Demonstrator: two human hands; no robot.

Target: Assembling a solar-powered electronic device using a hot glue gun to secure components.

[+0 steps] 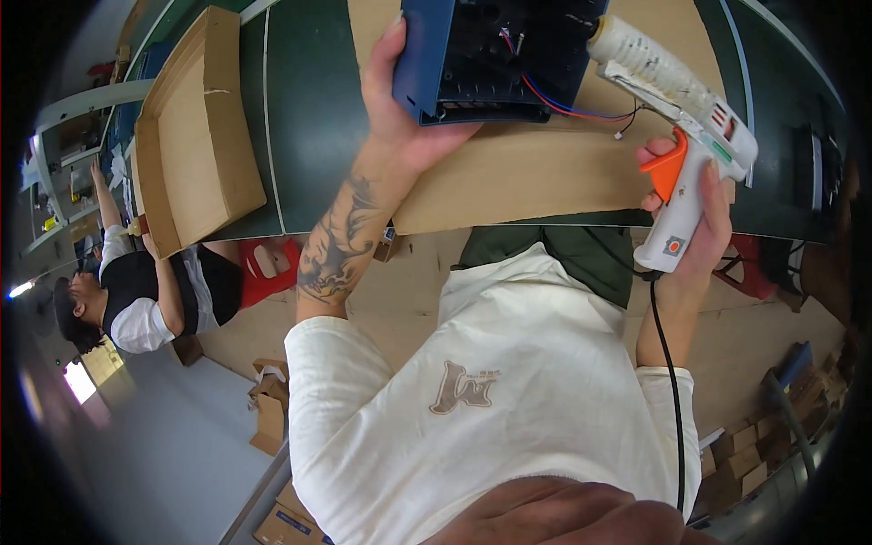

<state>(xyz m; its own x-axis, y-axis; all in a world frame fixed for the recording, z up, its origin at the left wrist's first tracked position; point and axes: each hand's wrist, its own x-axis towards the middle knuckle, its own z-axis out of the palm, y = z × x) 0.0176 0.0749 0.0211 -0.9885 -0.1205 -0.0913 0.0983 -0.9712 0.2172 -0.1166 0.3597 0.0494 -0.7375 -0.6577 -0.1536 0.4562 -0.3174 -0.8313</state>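
Note:
My left hand (400, 113) grips a dark blue box-shaped housing (421, 68) by its left side and lower edge, tilted so its black inside faces me. Red and blue wires (568, 111) run out of the housing and end in a small white connector at the right. In my right hand (704, 222) is a white hot glue gun (683, 195) with an orange trigger, fingers wrapped round its handle. The gun's stained, thick front part points up and left, its tip at the housing's right edge. Whether the tip touches the housing, I cannot tell.
A flat cardboard sheet (509, 186) lies on the dark green table (313, 118) beneath my hands. At the left stands an open cardboard box (195, 154). The gun's black cable (668, 354) hangs down past my right arm. Another person (150, 291) works at the far left, by a red stool (271, 272).

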